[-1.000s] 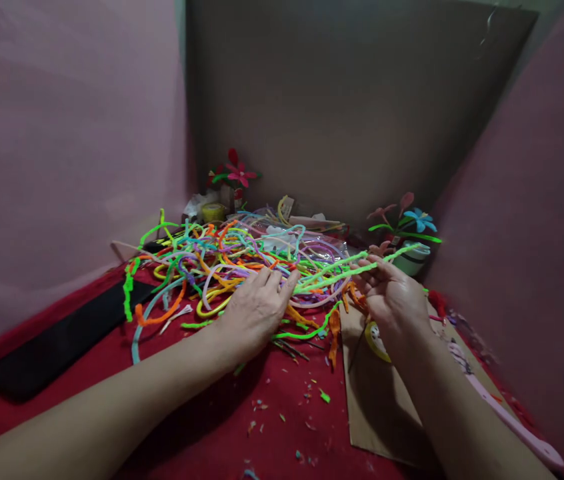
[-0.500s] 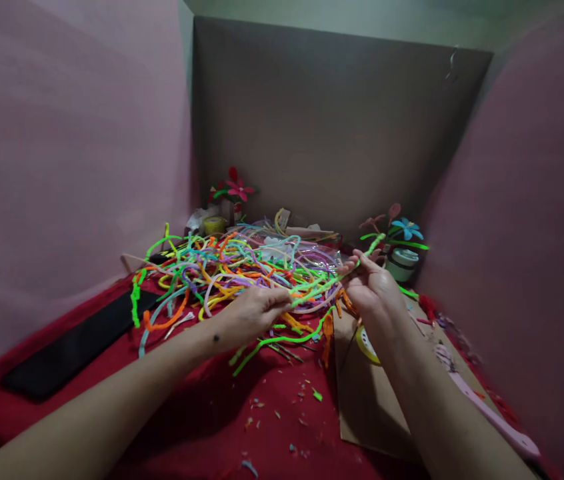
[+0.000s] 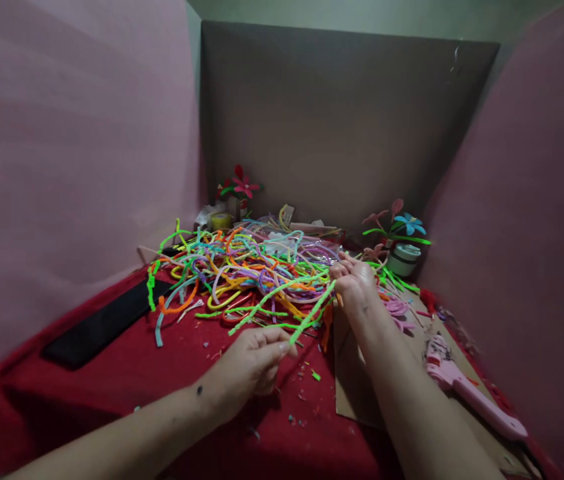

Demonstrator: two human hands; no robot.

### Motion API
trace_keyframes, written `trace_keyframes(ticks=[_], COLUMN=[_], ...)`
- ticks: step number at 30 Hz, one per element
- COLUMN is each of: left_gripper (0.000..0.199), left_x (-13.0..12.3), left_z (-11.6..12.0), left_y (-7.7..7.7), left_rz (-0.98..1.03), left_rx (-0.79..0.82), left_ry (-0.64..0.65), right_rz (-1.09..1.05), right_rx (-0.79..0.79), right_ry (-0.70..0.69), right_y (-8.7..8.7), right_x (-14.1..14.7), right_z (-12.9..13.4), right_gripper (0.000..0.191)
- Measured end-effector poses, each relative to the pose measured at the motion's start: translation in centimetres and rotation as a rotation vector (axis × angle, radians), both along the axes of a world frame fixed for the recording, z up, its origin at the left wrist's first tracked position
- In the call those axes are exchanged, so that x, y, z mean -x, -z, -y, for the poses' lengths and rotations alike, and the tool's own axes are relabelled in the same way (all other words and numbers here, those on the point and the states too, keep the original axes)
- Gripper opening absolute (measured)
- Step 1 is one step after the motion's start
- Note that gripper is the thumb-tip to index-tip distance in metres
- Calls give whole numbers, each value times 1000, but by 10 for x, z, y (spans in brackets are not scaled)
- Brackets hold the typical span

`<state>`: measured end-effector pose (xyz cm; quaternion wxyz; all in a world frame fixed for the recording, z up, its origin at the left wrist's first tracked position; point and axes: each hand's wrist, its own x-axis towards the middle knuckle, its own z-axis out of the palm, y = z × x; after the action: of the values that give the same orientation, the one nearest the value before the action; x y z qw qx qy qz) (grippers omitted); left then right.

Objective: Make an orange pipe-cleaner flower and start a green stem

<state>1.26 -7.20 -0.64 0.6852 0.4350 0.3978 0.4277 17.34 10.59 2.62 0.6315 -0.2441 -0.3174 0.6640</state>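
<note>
A bright green pipe cleaner (image 3: 312, 313) stretches at a slant between my two hands. Its lower end is pinched in my left hand (image 3: 259, 360), low over the red cloth. My right hand (image 3: 355, 280) is closed around its upper part, and the fingers partly hide it. A second green length runs leftward from near the right hand, across the pile. Just behind both hands lies a tangled heap of many-coloured pipe cleaners (image 3: 242, 267).
A black flat bar (image 3: 105, 327) lies at left. On the right, a pink glue gun (image 3: 477, 393) rests by a cardboard sheet (image 3: 357, 387). Blue (image 3: 409, 223) and pink (image 3: 245, 187) pipe-cleaner flowers stand at the back. Scraps dot the red cloth (image 3: 162, 400).
My left hand has come down and nearer with the pipe cleaner's end. My right hand has turned and closed over it. The view has shifted slightly.
</note>
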Motion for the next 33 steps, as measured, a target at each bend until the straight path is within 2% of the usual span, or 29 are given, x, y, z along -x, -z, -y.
trace_keyframes(ticks=[2,4,7,11,14,15,18,22,26,29,31,33], left_gripper=[18,19,22,16,6,6,11,25,29,28,27,27], left_x=[13,28,45,55,56,56,54,48,44,46,47,47], left_z=[-8,-17,-27,-34,-43,-46,-54,-61,-69,-76,-80,-84], left_y=[-8,-16,-25,-29,-32,-34,-41,-50,-53,-52,-52,-52], left_rz=[-86,-209,-204,39,276,362,596,785,788,765,750,733], left_rx=[-14,-68,-148,-188,-156,-131,-13,65,92,123,127,132], left_ry=[-19,-150,-332,-600,-761,-795,-751,-610,-505,-479,-482,-486], right_rz=[-27,-63,-128,-215,-347,-368,-349,-167,230,557,637,631], right_rx=[69,116,139,134,98,86,32,-209,-465,-684,-782,-818], right_ry=[11,16,7,-49,-156,-147,-92,-113,-109,-76,-34,-5], right_y=[-3,-9,-17,-23,-18,-15,-6,4,15,21,24,26], right_x=[-3,-5,-8,-11,-11,-10,-8,-6,-4,2,7,13], right_z=[3,9,28,68,102,112,137,161,183,198,204,208], right_gripper=[34,35,33,29,18,16,11,13,13,25,32,36])
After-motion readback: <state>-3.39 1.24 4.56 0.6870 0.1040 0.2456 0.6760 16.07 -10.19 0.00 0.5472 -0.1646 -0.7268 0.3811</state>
